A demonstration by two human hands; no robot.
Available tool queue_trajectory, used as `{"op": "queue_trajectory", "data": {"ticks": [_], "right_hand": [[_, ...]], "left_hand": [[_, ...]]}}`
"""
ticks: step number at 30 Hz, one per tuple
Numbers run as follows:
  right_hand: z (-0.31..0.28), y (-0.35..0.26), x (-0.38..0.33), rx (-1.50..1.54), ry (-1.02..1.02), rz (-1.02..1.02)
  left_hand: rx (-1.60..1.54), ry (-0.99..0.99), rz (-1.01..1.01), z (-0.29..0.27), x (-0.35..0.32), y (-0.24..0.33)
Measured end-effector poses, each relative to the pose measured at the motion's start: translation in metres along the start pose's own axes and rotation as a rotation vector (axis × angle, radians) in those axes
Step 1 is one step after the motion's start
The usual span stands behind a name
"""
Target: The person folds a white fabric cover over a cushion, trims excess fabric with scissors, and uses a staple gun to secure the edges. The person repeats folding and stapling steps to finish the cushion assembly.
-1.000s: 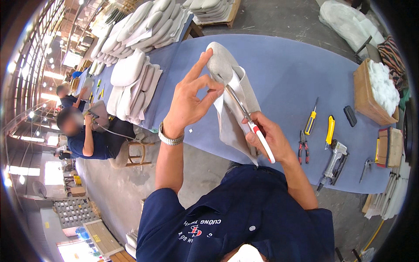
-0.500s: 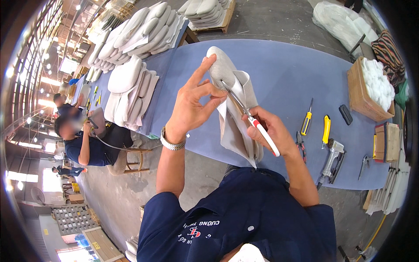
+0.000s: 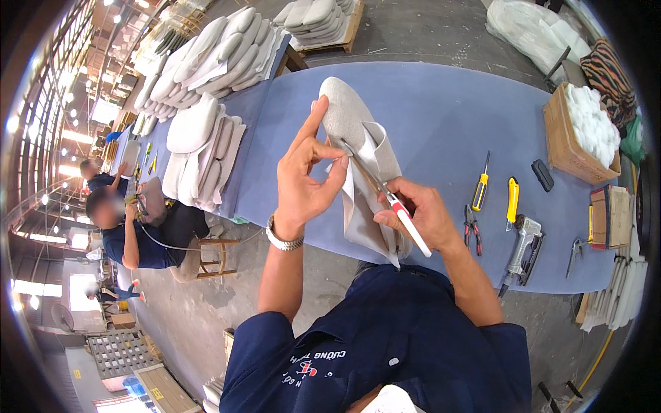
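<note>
A padded light-grey cushion [image 3: 342,110] with loose fabric flaps [image 3: 387,155] is held up above the blue table, its lower end close to my body. The fingers of my left hand [image 3: 307,172] press against its left side, thumb and a finger pinched on the fabric edge. Scissors [image 3: 411,227] with white-and-red handles are gripped in my right hand [image 3: 428,215], seen nearly edge-on. Their metal blades slant up to the left hand's pinch and lie along the fabric edge. Whether the blades are apart cannot be made out.
On the blue table [image 3: 441,103] lie a yellow screwdriver [image 3: 480,189], red-handled pliers [image 3: 472,227], a yellow cutter knife [image 3: 513,199] and a staple gun [image 3: 523,248]. A carton of white stuffing [image 3: 564,144] stands right. Stacked cushions [image 3: 200,151] are left, near a seated co-worker [image 3: 131,227].
My left hand has shifted slightly left and down, with its thumb and finger still pinched. The scissors and right hand have moved a little left and down along with the cushion.
</note>
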State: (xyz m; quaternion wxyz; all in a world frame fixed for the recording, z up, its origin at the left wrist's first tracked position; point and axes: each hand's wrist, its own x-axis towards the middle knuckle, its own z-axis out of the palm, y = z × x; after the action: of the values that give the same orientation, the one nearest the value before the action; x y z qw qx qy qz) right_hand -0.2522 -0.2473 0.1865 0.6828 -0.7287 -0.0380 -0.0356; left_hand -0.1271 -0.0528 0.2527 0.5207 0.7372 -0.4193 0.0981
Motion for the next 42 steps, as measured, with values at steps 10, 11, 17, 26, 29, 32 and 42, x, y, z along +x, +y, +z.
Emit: {"op": "queue_trajectory", "data": {"ticks": [10,11,17,26,29,32,42], "right_hand": [[0.017,-0.007,-0.009,-0.103,0.031,-0.026],[0.019,-0.008,-0.009,-0.109,0.034,-0.033],[0.026,-0.006,-0.007,-0.104,0.071,-0.041],[0.022,-0.015,0.004,-0.148,0.046,-0.025],[0.025,-0.016,0.012,-0.109,0.031,-0.001],[0.022,-0.017,0.013,-0.102,0.035,0.008],[0.010,-0.007,-0.006,0.436,0.067,0.316]], "left_hand": [[0.192,0.393,-0.091,0.048,-0.045,0.015],[0.240,0.381,-0.111,0.046,-0.046,0.019],[0.466,0.376,-0.159,0.048,-0.047,0.033],[0.370,0.286,-0.299,0.061,-0.079,0.001],[0.428,0.372,-0.377,0.080,-0.101,-0.010],[0.427,0.340,-0.357,0.067,-0.116,-0.036],[0.057,-0.251,-0.565,0.020,-0.073,-0.042]]}}
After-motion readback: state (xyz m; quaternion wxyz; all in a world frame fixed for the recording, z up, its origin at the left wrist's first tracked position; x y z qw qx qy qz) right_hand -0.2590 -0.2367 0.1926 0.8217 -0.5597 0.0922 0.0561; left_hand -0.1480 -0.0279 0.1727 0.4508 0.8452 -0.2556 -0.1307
